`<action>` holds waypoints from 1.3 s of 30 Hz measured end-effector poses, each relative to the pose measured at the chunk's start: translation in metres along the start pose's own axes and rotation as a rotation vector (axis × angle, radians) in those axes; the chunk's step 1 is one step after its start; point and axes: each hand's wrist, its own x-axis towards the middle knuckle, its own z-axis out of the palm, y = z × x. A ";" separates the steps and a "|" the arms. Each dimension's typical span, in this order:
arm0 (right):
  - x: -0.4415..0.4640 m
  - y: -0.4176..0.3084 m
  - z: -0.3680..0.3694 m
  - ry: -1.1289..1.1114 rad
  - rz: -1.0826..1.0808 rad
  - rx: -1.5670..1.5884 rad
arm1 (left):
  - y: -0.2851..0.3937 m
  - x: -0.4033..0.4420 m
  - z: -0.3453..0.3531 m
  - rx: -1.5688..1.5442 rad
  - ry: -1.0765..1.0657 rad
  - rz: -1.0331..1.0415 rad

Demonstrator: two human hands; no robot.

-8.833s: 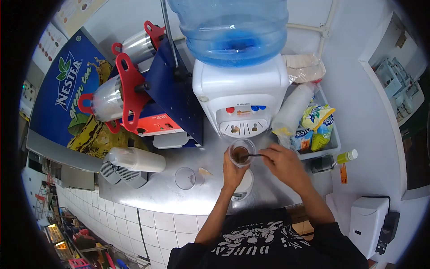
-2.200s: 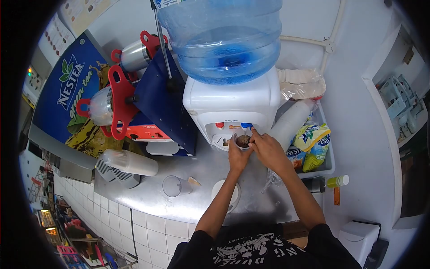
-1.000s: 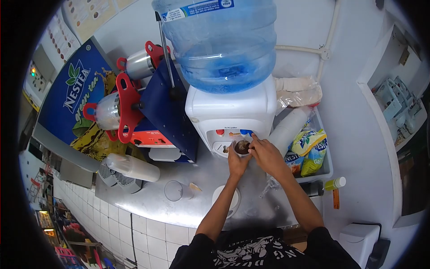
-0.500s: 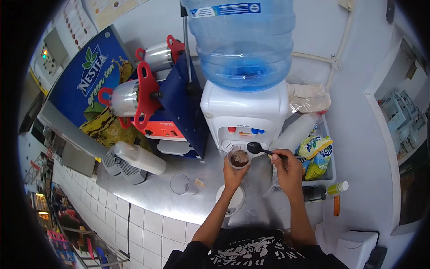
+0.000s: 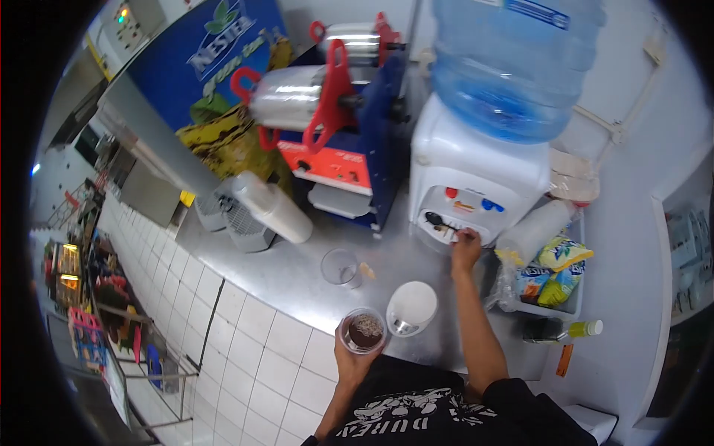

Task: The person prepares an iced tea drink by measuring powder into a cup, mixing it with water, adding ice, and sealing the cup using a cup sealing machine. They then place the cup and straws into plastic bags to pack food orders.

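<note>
My left hand is closed around a clear plastic cup holding dark brown liquid with pale foam on top. It is held low, close to my body at the counter's front edge. Farther off, my right hand pinches the handle of a black spoon. The spoon's bowl is at the drip tray area of the white water dispenser, below the red and blue taps. Whether the spoon rests on the tray I cannot tell. Between my arms lies a round white kitchen scale on the counter.
An empty clear cup stands on the steel counter. Left are stacked cups and a machine with red-handled metal cylinders. Right, a grey bin holds Nestea packets; a dark bottle lies beside it.
My left hand has brought the cup from the dispenser down toward my body. My right hand has moved the spoon to the dispenser's tray. The view has shifted and tilted.
</note>
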 end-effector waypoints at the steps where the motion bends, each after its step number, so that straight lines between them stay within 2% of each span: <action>1: 0.004 -0.001 0.001 0.032 0.087 0.057 | -0.005 -0.005 -0.014 -0.020 0.038 -0.029; 3: 0.023 0.019 -0.005 0.053 0.185 0.050 | -0.026 -0.015 -0.040 -0.101 0.141 -0.058; 4: 0.022 0.007 -0.009 0.019 0.292 -0.024 | -0.031 -0.017 -0.053 0.028 0.203 -0.045; 7: 0.019 -0.001 -0.014 0.028 0.316 0.114 | -0.041 -0.012 -0.090 -0.056 0.317 -0.105; 8: 0.025 -0.004 -0.026 -0.112 0.374 0.022 | -0.046 -0.009 -0.103 -0.086 0.349 -0.124; 9: 0.031 -0.001 -0.034 -0.143 0.372 0.006 | -0.052 -0.006 -0.116 -0.119 0.374 -0.135; 10: 0.015 -0.018 -0.031 -0.068 0.325 0.018 | -0.058 -0.003 -0.130 -0.141 0.397 -0.141; 12: -0.019 -0.049 -0.021 -0.061 0.189 -0.128 | -0.073 0.007 -0.160 -0.187 0.436 -0.145; 15: -0.140 -0.123 0.025 -0.018 -0.116 -0.306 | -0.114 0.019 -0.210 -0.126 0.497 -0.152; 17: -0.217 -0.138 0.053 -0.173 -0.241 -0.231 | -0.133 0.028 -0.248 -0.190 0.521 -0.142; 19: -0.292 -0.128 0.086 -0.497 -0.192 -0.239 | -0.162 0.039 -0.282 -0.278 0.572 -0.140; 21: -0.356 -0.097 0.116 -1.008 0.231 -0.368 | -0.192 0.047 -0.316 -0.167 0.637 -0.166; 22: -0.401 -0.089 0.143 -1.190 0.259 -0.516 | -0.207 0.053 -0.330 -0.104 0.663 -0.186; 23: -0.430 -0.080 0.169 -1.583 0.189 -0.736 | -0.224 0.061 -0.341 -0.130 0.728 -0.165; 25: -0.470 -0.013 0.200 -1.930 0.152 -0.937 | -0.258 0.073 -0.359 -0.151 0.823 -0.180; 28: -0.481 0.136 0.228 -1.952 0.023 -1.027 | -0.323 0.098 -0.385 -0.074 0.955 -0.139; 30: -0.484 0.213 0.268 -1.804 -0.161 -1.038 | -0.371 0.111 -0.393 -0.062 1.018 -0.139; 32: -0.481 0.287 0.311 -1.594 -0.406 -0.911 | -0.415 0.114 -0.396 0.060 1.011 -0.174; 33: -0.477 0.310 0.338 -1.524 -0.498 -0.948 | -0.441 0.114 -0.394 0.132 1.005 -0.188; 34: -0.459 0.357 0.361 -1.428 -0.705 -0.919 | -0.464 0.112 -0.388 0.201 0.985 -0.204; 35: -0.448 0.384 0.386 -1.361 -0.779 -0.851 | -0.484 0.114 -0.380 0.122 1.008 -0.220; 37: -0.427 0.422 0.435 -1.296 -0.956 -0.956 | -0.531 0.116 -0.357 0.041 1.024 -0.234; 39: -0.402 0.456 0.475 -1.305 -1.252 -1.031 | -0.571 0.112 -0.334 0.074 1.033 -0.265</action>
